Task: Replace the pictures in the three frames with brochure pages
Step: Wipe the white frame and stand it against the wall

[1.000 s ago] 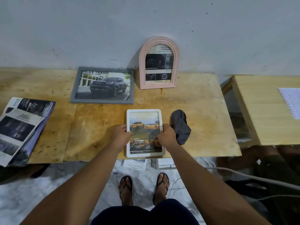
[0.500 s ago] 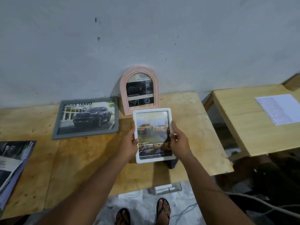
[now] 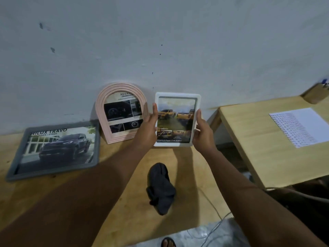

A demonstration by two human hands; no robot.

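**White frame carried from the table's near edge to the wall**

The white frame, loaded with a brochure page of yellow pickup trucks, is held upright at the centre of the picture, against the grey wall. A second ago it lay flat at the near edge of the table; it has since been lifted, carried back and stood up just to the right of the pink arched frame. Its lower edge appears to be at or just above the table; contact cannot be confirmed.

The frame is gripped by its two long sides: the left hand is closed on the left side, with the thumb over the front, and the right hand is closed on the right side.

At the left of the picture the grey frame leans back with a dark truck page in it, and a brochure page is also shown in the pink arched frame. A dark cloth lies on the table at lower centre.

All three frames are judged to be filled already, so only the setting down and release of this last frame seems to be left. A slip of the base on release is the likely risk.
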